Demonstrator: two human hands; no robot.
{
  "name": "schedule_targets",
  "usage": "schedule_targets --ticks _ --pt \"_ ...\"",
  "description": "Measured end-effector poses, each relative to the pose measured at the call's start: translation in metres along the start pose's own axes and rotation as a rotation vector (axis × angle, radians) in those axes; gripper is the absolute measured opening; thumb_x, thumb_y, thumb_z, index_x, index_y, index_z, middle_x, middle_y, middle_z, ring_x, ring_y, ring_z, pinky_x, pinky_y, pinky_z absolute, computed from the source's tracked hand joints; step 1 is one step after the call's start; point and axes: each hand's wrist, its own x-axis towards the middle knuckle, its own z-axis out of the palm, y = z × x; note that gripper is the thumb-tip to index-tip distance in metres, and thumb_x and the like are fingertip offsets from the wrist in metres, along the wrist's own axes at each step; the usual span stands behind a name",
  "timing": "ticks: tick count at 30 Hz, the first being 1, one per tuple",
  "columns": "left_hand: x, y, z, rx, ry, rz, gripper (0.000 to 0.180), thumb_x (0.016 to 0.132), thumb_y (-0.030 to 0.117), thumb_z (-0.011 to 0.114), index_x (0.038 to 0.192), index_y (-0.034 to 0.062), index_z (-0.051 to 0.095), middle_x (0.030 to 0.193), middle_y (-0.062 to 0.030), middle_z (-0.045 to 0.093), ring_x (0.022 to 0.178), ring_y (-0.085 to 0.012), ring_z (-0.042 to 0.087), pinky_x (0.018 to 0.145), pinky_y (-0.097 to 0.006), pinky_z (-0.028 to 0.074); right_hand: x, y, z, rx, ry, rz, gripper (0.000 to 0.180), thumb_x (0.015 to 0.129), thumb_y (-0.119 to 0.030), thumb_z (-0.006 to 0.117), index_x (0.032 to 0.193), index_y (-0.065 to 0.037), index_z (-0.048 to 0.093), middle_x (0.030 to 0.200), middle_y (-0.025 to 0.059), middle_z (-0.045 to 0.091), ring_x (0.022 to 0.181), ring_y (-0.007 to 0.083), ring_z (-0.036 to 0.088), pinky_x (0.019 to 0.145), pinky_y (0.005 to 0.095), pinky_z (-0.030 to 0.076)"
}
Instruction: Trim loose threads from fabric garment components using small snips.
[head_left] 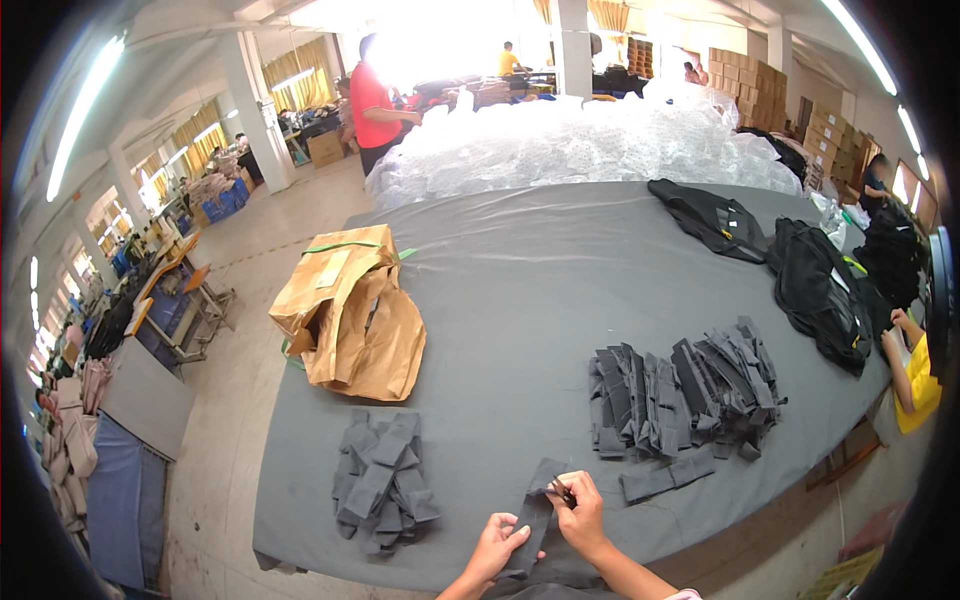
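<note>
At the near edge of the grey-covered table (500, 310), my left hand (493, 550) grips a dark grey fabric strip (537, 512), thumb on top. My right hand (582, 512) is closed around small black thread snips (566, 494), its fingertips at the strip's upper part. The blades are too small to make out clearly. Left of my hands lies a loose, crossed pile of similar strips (385, 485). To the right, a larger heap of strips (650, 395) lies in rows, with a few strips (668, 477) just in front of it.
A crumpled brown paper bag (350, 320) stands at the table's left edge. Black fabric items (815, 290) lie along the right side, near a person in a yellow top (915, 385). Clear plastic-wrapped goods (590, 145) are heaped beyond the table, beside a person in red (370, 105).
</note>
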Motion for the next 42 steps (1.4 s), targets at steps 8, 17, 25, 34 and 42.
schedule_targets --ticks 8,17,25,34,42 --pt "-0.011 0.003 0.01 0.049 -0.108 -0.111 0.031 0.092 0.013 0.056 0.115 0.0028 0.039 0.1 -0.0114 0.059 0.079 -0.0243 0.067 0.068 -0.031 0.055 -0.011 -0.003 0.004 0.042 0.027 0.055 0.011 0.083 -0.006 0.062 0.084 -0.003 0.051 0.068 0.0078 0.055 0.058 0.0218 0.052 0.054 0.0326 0.042" --pt "-0.006 -0.008 0.013 0.436 -0.068 0.375 0.032 0.084 0.021 0.067 0.102 -0.0031 0.055 0.12 -0.016 0.052 0.118 -0.0253 0.047 0.093 -0.037 0.042 -0.011 -0.009 0.006 0.496 -0.03 0.525 0.011 0.085 -0.008 0.062 0.082 -0.003 0.053 0.07 -0.002 0.054 0.062 0.0042 0.047 0.055 0.0214 0.04" --pt "-0.002 0.018 0.016 1.131 -0.082 1.059 0.039 0.073 0.025 0.076 0.063 -0.0017 0.048 0.131 -0.0198 0.045 0.126 -0.0353 0.038 0.096 -0.042 0.038 -0.011 0.018 0.01 0.939 -0.3 0.945 0.006 0.088 -0.009 0.058 0.087 -0.004 0.056 0.082 0.0014 0.059 0.074 0.0083 0.055 0.064 0.0218 0.046" --pt "0.006 0.004 0.0 1.008 0.034 0.919 0.036 0.076 0.022 0.072 0.068 -0.0012 0.046 0.118 -0.012 0.056 0.109 -0.0335 0.05 0.092 -0.041 0.041 -0.029 0.013 -0.001 0.585 0.056 0.632 0.02 0.091 -0.019 0.057 0.1 -0.003 0.064 0.078 -0.002 0.05 0.054 0.0008 0.045 0.043 0.0171 0.03" --pt "0.0 0.003 0.004 0.901 -0.003 0.914 0.041 0.077 0.029 0.071 0.074 -0.0006 0.043 0.119 -0.0144 0.054 0.113 -0.0346 0.048 0.094 -0.042 0.038 -0.045 -0.013 -0.005 0.21 -0.157 0.309 0.014 0.077 -0.011 0.072 0.083 -0.002 0.063 0.069 0.004 0.05 0.058 0.0129 0.048 0.054 0.0274 0.04"
